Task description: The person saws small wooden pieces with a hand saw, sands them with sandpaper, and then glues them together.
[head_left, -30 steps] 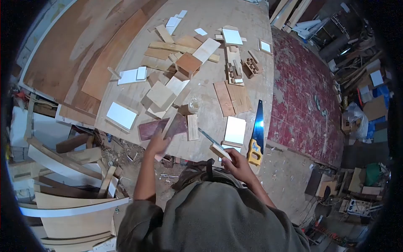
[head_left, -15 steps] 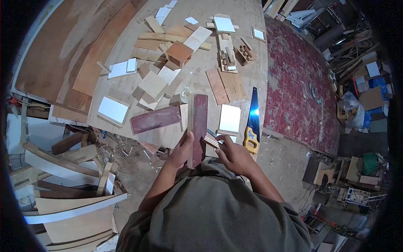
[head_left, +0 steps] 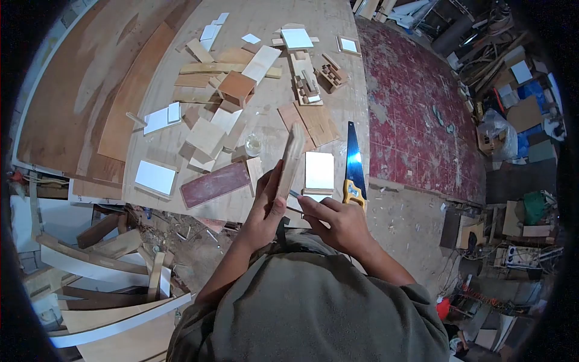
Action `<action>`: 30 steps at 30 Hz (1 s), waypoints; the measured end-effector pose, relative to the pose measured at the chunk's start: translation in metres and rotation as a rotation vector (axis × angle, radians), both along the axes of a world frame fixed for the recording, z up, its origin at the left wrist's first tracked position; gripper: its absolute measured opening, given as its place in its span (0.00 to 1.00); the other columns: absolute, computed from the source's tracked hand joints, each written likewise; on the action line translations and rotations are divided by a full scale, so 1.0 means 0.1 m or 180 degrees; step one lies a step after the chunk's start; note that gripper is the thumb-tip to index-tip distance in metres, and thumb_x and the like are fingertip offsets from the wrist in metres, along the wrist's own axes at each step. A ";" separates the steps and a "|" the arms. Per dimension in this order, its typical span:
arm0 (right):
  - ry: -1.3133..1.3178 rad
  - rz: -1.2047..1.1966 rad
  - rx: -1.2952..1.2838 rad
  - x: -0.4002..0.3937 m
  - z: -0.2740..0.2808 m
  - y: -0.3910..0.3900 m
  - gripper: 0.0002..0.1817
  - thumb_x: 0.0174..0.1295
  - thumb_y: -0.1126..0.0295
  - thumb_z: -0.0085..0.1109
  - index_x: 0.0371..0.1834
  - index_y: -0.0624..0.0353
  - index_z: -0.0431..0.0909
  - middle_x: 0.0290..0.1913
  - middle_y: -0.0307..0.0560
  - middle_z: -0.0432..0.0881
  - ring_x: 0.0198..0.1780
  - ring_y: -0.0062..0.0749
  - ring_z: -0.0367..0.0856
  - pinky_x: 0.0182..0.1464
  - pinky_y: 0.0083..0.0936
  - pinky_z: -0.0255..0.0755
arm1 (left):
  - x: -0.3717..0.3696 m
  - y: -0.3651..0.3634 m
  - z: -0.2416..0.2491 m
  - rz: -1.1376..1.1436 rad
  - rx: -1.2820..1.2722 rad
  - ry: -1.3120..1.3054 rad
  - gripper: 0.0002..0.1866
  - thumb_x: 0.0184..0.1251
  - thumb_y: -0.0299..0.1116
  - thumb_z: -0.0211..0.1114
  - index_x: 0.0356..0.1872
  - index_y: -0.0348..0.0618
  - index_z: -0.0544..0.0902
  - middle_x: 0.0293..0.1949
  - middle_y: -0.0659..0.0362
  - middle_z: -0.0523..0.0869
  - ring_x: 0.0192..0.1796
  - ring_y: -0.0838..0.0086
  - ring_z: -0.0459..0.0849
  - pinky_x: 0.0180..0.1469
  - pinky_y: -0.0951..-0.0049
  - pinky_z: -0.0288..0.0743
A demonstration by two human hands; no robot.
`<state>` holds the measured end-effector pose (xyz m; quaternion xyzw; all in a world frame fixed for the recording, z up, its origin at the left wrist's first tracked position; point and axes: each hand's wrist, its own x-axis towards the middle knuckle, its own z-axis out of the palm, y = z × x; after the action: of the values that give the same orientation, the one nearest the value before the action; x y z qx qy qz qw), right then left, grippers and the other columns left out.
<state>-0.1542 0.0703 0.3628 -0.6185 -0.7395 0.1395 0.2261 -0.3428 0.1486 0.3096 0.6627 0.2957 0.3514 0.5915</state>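
Observation:
My left hand (head_left: 263,211) is wrapped round a long wooden board (head_left: 291,160), held up with its pale edge toward me. Just right of it, my right hand (head_left: 335,222) has its fingers closed near the board's lower end; a thin dark piece shows by the fingertips, too small to name. Beyond my right hand lies a white-topped block (head_left: 319,171). A handsaw (head_left: 354,161) with a yellow handle is to the right. Left of my hands, a dark red board (head_left: 215,184) rests on the table, with a small glass jar (head_left: 253,143) behind it.
The worktable (head_left: 241,18) holds wood offcuts, an open wooden box (head_left: 237,87), white-faced pieces and a small wooden assembly (head_left: 305,78). Large brown panels (head_left: 66,90) stand at the left. Curved wood pieces (head_left: 114,323) are piled at lower left. A red floor (head_left: 410,114) extends right.
The held board has turned from its red face to its pale edge. The wooden strips seen in my right hand before no longer show there. The whole view has shifted a little.

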 end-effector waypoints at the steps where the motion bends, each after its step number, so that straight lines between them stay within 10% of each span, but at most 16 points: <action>1: -0.0262 0.0116 0.0071 0.02 0.00 0.00 0.22 0.61 0.64 0.66 0.60 0.44 0.79 0.29 0.39 0.80 0.21 0.36 0.80 0.20 0.34 0.71 | 0.00 0.02 0.02 -0.0081 0.0077 0.0024 0.35 0.81 0.52 0.44 0.79 0.42 0.50 0.76 0.50 0.56 0.76 0.61 0.56 0.76 0.62 0.49; 4: -0.0457 0.0392 0.0320 0.04 0.10 0.02 0.22 0.61 0.64 0.64 0.60 0.45 0.79 0.27 0.39 0.79 0.19 0.35 0.78 0.18 0.33 0.69 | 0.00 -0.06 -0.04 -0.0157 -0.1855 -0.1005 0.33 0.82 0.50 0.42 0.78 0.41 0.51 0.74 0.52 0.61 0.75 0.66 0.59 0.75 0.66 0.51; 10: -0.0801 0.0626 0.0364 0.18 0.27 0.16 0.25 0.59 0.67 0.63 0.63 0.45 0.78 0.27 0.38 0.76 0.20 0.28 0.77 0.18 0.29 0.69 | 0.03 0.01 0.07 -0.0350 -0.2432 -0.1529 0.31 0.83 0.49 0.40 0.75 0.36 0.56 0.70 0.53 0.68 0.71 0.69 0.66 0.73 0.68 0.58; 18: -0.1090 0.1052 0.0202 0.22 0.36 0.15 0.27 0.61 0.67 0.56 0.66 0.47 0.73 0.31 0.40 0.75 0.21 0.33 0.78 0.19 0.31 0.73 | 0.06 -0.10 0.24 0.0062 -0.2515 -0.1113 0.30 0.82 0.51 0.40 0.71 0.36 0.64 0.67 0.54 0.72 0.69 0.70 0.69 0.69 0.69 0.64; 20: -0.1063 0.1395 0.0222 0.19 0.35 0.16 0.26 0.60 0.67 0.56 0.65 0.47 0.74 0.30 0.40 0.75 0.21 0.33 0.78 0.19 0.31 0.72 | 0.09 -0.07 0.41 0.0387 -0.2438 -0.1372 0.32 0.79 0.58 0.41 0.62 0.39 0.74 0.53 0.55 0.83 0.54 0.69 0.82 0.59 0.67 0.75; 30: -0.1260 0.0960 0.0201 0.34 0.36 0.50 0.31 0.60 0.68 0.57 0.70 0.39 0.70 0.35 0.40 0.78 0.21 0.30 0.79 0.18 0.31 0.71 | -0.01 -0.13 0.19 0.0312 -0.2417 -0.1020 0.32 0.82 0.55 0.39 0.70 0.37 0.66 0.60 0.54 0.78 0.60 0.70 0.77 0.62 0.70 0.71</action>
<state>-0.1206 0.1199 0.3984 -0.5091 -0.8573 0.0246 0.0727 -0.3441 0.1353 0.3290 0.3196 0.3397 0.3438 0.8150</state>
